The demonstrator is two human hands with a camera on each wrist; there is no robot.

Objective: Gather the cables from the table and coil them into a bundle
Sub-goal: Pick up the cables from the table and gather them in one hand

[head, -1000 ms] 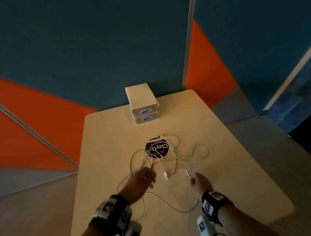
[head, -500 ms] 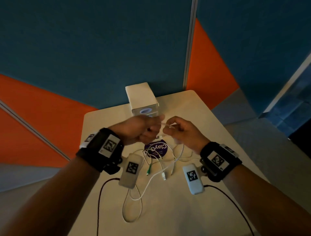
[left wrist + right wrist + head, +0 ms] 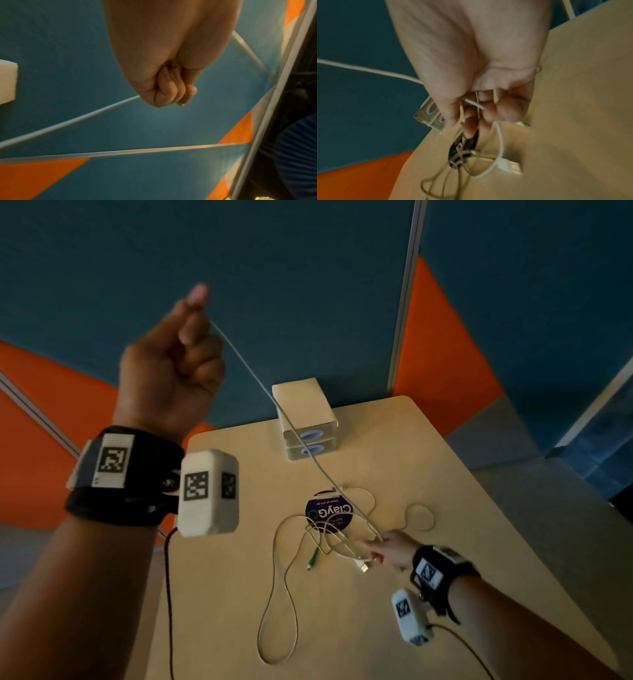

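White cable [image 3: 260, 385] stretches taut between raised left hand [image 3: 171, 364] and right hand [image 3: 390, 553].

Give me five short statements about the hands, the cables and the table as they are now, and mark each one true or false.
1. The left hand is raised above the table and grips a white cable. True.
2. That white cable hangs slack between the two hands. False: it runs in a straight, taut line down to the right hand.
3. The right hand is low over the table, with its fingers curled round cable strands. True.
4. The green-tipped plug is held in the left hand. False: it lies on the table.
5. All the cables are already coiled into a bundle. False: loose loops still lie spread on the table.
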